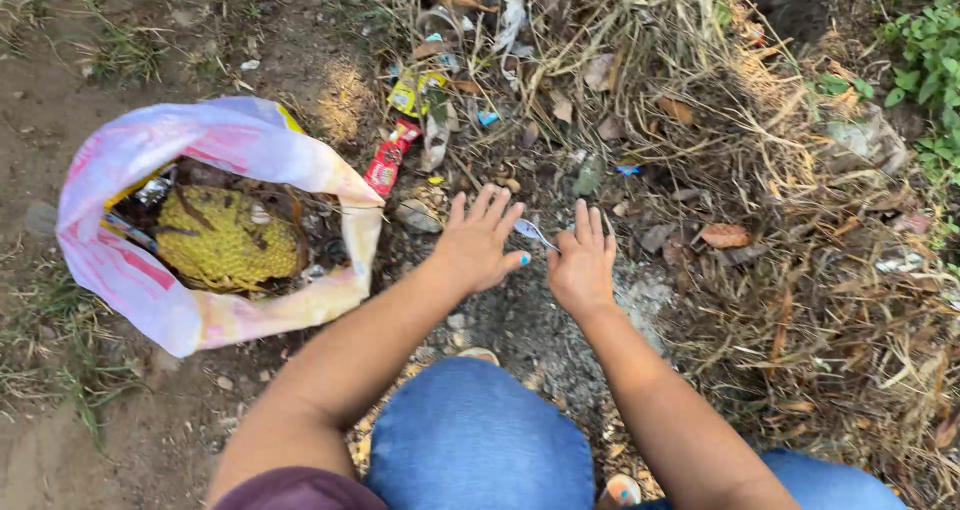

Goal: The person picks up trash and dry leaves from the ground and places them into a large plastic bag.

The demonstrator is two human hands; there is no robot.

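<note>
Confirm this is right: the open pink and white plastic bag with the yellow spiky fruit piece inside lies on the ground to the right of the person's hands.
Wrong side. In the head view the plastic bag holding the yellow spiky fruit piece lies left of the left hand and right hand, not right. The rest holds: it is open, pink and white, on the ground.
</note>
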